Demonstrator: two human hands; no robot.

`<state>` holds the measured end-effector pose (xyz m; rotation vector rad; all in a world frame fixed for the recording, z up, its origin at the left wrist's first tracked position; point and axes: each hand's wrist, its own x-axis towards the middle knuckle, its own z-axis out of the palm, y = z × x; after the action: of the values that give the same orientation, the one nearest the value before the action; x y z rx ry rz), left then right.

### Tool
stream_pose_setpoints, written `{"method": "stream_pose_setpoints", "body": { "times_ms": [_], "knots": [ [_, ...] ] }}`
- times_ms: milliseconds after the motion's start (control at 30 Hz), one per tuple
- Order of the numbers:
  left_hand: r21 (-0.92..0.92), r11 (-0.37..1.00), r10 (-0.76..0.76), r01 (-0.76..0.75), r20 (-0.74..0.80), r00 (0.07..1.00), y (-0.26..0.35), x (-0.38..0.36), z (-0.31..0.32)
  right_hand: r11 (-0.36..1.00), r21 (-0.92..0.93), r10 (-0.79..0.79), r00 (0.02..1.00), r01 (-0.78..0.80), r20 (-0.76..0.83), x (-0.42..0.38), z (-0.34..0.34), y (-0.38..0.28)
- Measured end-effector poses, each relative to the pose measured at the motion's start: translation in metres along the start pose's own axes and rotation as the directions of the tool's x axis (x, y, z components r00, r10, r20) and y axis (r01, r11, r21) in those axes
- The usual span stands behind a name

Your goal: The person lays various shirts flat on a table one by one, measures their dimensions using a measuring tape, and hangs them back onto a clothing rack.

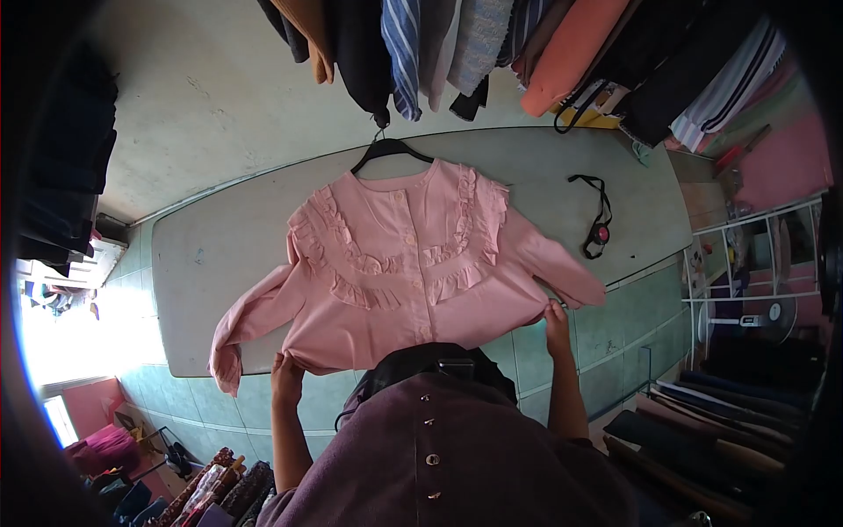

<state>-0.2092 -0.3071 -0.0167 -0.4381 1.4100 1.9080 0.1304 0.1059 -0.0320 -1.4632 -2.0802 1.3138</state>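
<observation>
A pink ruffled blouse [406, 303] lies front up on a grey table [202, 220], its sleeves spread to both sides. Inside its neck is a black hanger [392, 149], whose metal hook points toward the wall. My left hand [286, 373] pinches the blouse's lower hem at the left corner. At the opposite corner, my right hand [556, 323] grips the hem close to the right sleeve. Between the two hands the hem is stretched along the table's near edge, partly hidden by the dark bag at my waist.
A black strap with a round red-and-black piece [601, 234] lies on the table's right side. Clothes [404, 53] hang above the far edge. At right stand a white metal rack [733, 255] and a fan [777, 318]. Folded garments [702, 430] fill the lower right.
</observation>
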Motion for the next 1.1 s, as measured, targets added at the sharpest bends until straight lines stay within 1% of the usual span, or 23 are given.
{"method": "stream_pose_setpoints", "body": {
  "times_ms": [67,133,200,267,333,367,400,433,467,500,567,633,700,733,800,833,867,900,933,967,1000,1067,1100],
  "knots": [
    [0.071,0.998,0.000,-0.002,0.038,0.999,0.004,0.001,-0.003,0.814,0.578,0.021,0.996,-0.068,0.088,0.009,-0.004,-0.005],
    [0.148,0.989,-0.001,-0.011,0.079,0.997,0.003,0.003,-0.012,0.807,0.583,0.016,0.990,-0.094,0.138,0.011,-0.012,-0.021],
    [0.223,0.970,0.068,-0.098,0.138,0.988,-0.004,0.010,-0.029,0.782,0.499,0.083,0.857,-0.372,0.509,0.008,-0.020,-0.034],
    [0.215,0.969,0.099,-0.119,0.104,0.990,0.005,0.001,-0.015,0.807,0.461,0.118,0.866,-0.368,0.486,0.013,-0.028,-0.052],
    [0.212,0.967,0.128,-0.139,0.067,0.990,0.009,-0.001,-0.014,0.871,0.422,0.137,0.950,-0.251,0.281,0.023,-0.029,-0.041],
    [0.532,0.834,0.122,-0.147,0.081,0.989,0.009,0.000,-0.020,0.958,0.229,0.126,0.968,-0.175,0.215,0.028,-0.027,-0.035],
    [0.789,0.598,0.111,-0.142,0.094,0.989,0.008,0.002,-0.025,0.957,0.229,0.126,0.969,-0.176,0.214,0.030,-0.020,-0.029],
    [0.882,0.346,0.305,-0.320,0.217,0.927,0.007,0.002,-0.020,0.999,-0.045,-0.005,1.000,0.006,0.023,0.032,-0.014,-0.025],
    [0.880,0.348,0.306,-0.322,0.218,0.927,0.011,0.006,-0.014,0.930,-0.343,-0.186,0.975,0.135,-0.123,0.037,-0.010,-0.022],
    [0.932,0.206,0.312,-0.299,0.227,0.923,0.020,0.008,-0.002,0.881,-0.404,-0.355,0.908,0.246,-0.221,0.036,-0.007,-0.053],
    [0.986,0.019,0.316,-0.168,0.153,0.936,0.050,0.004,0.040,0.912,-0.300,-0.381,0.849,0.280,-0.366,0.059,0.007,-0.066],
    [0.955,-0.196,0.746,-0.223,0.293,0.598,0.034,0.055,0.018,0.929,-0.191,-0.371,0.774,0.318,-0.514,0.084,0.017,-0.073],
    [0.953,-0.159,0.776,-0.256,0.281,0.565,0.059,0.075,0.047,0.573,-0.790,-0.705,0.623,0.218,-0.339,0.106,0.023,-0.073],
    [0.953,-0.159,0.777,-0.259,0.283,0.562,0.057,0.083,0.046,0.574,-0.789,-0.706,0.621,0.218,-0.342,0.113,0.026,-0.067],
    [0.879,-0.455,0.639,-0.145,0.435,0.634,0.061,0.101,0.043,0.694,-0.634,-0.510,0.854,0.341,-0.099,0.129,0.029,-0.065],
    [0.848,-0.472,0.599,-0.242,0.510,0.617,0.071,0.106,0.043,0.717,-0.616,-0.354,0.931,0.327,0.082,0.139,0.022,-0.068],
    [0.846,-0.474,0.598,-0.242,0.512,0.616,0.074,0.110,0.045,0.718,-0.615,-0.353,0.932,0.326,0.081,0.148,0.018,-0.070],
    [0.834,-0.444,0.587,-0.329,0.548,0.596,0.086,0.106,0.062,0.883,-0.415,-0.176,0.974,0.220,0.143,0.155,0.014,-0.071],
    [0.815,-0.408,0.577,-0.412,0.580,0.575,0.092,0.105,0.072,0.976,-0.207,-0.011,0.970,0.063,0.245,0.160,0.011,-0.073],
    [0.816,-0.407,0.576,-0.410,0.578,0.578,0.094,0.108,0.075,0.976,-0.208,-0.008,0.969,0.062,0.247,0.165,0.008,-0.074],
    [0.799,-0.408,0.522,-0.442,0.601,0.605,0.096,0.110,0.078,0.995,-0.032,0.095,0.924,-0.090,0.369,0.167,0.003,-0.080],
    [0.779,-0.407,0.463,-0.477,0.626,0.627,0.108,0.118,0.086,0.865,0.246,0.202,0.752,-0.437,0.627,0.173,-0.008,-0.095],
    [0.901,-0.235,0.340,-0.365,0.428,0.837,0.121,0.119,0.090,0.870,0.219,0.206,0.729,-0.442,0.653,0.158,-0.013,-0.136]
  ]
}}
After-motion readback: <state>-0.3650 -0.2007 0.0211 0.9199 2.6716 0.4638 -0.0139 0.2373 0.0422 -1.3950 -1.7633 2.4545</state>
